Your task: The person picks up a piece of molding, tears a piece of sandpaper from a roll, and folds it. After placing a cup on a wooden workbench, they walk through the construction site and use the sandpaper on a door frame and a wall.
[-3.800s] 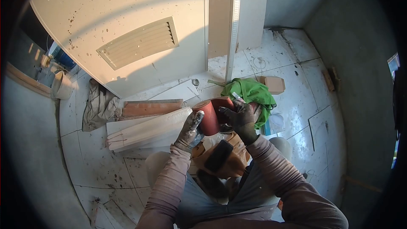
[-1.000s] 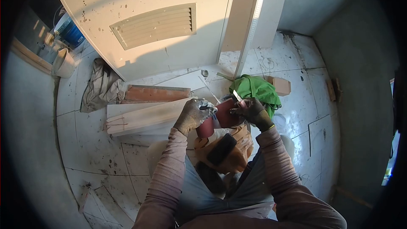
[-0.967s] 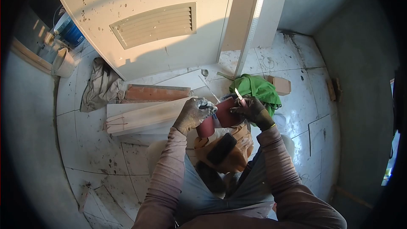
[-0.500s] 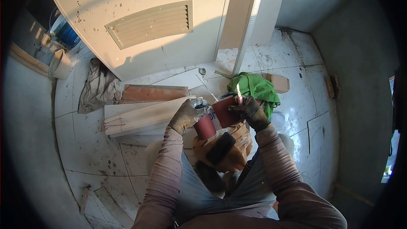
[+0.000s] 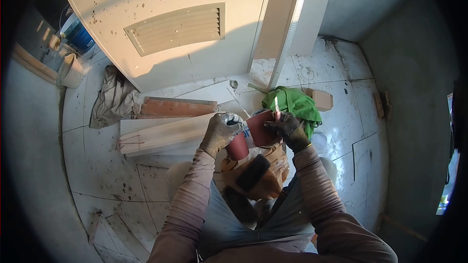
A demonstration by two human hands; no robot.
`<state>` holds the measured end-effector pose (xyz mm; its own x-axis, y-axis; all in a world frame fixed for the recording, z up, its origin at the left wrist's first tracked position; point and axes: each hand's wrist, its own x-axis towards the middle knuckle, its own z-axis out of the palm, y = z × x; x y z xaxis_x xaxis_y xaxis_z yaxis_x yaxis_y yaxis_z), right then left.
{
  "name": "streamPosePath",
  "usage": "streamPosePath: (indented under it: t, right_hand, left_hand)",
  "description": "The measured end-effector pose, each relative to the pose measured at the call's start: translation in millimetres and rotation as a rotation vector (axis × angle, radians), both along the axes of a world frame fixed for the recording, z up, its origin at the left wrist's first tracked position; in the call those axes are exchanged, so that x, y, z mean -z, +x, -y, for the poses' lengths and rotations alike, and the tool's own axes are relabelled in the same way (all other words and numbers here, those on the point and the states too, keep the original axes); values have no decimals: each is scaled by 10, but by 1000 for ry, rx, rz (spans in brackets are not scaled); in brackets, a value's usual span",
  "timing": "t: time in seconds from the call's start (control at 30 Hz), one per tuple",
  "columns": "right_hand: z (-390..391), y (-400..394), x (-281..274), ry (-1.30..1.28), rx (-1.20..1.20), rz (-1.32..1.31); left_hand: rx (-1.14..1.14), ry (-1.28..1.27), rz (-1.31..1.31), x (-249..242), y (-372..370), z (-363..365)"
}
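A dark red strip of sandpaper (image 5: 263, 129), curled into a roll (image 5: 238, 147) at its left end, stretches between my two gloved hands above my lap. My left hand (image 5: 224, 130) is closed on the strip near the roll. My right hand (image 5: 288, 130) is closed around a slim utility knife (image 5: 277, 109), its pale blade pointing up, while the fingers also pinch the right end of the sandpaper. Below the hands sits a brown bag (image 5: 265, 182) with a black phone-like object (image 5: 253, 172) on top.
Wooden boards (image 5: 170, 134) and a reddish-brown plank (image 5: 180, 107) lie left of the hands. A green cloth bag (image 5: 292, 102) and a small cardboard box (image 5: 321, 100) are beyond the right hand. A vented door panel (image 5: 161, 68) stands ahead.
My left hand has shifted slightly right, and the sandpaper roll beneath it sits a little closer to the right hand. The grip of both hands looks the same.
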<state>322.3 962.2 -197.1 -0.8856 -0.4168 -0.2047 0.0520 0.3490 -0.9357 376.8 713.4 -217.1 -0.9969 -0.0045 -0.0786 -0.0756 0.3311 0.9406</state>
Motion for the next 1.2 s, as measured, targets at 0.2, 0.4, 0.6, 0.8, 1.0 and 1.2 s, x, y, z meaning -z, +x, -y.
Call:
streamPosePath:
  t: [0.2,0.4,0.6,0.8,1.0,1.2]
  right_hand:
    - [-34,-144,298,-89,206,257]
    - [57,-13,1,-178,433,-33]
    - [-128,-164,402,-369,691,238]
    - [-201,-375,1194,768,-340,-250]
    - [4,-52,1450,1003,-471,-496]
    - [-139,-169,1394,1016,-746,-599]
  left_hand:
    - [-105,-5,38,83,-2,-25]
    - [-155,-177,-1,157,-24,-36]
    - [-260,-294,6,236,-46,176]
    - [-194,-230,31,215,-13,216]
    - [-225,-292,50,175,35,171]
    - [-222,-212,121,175,7,179]
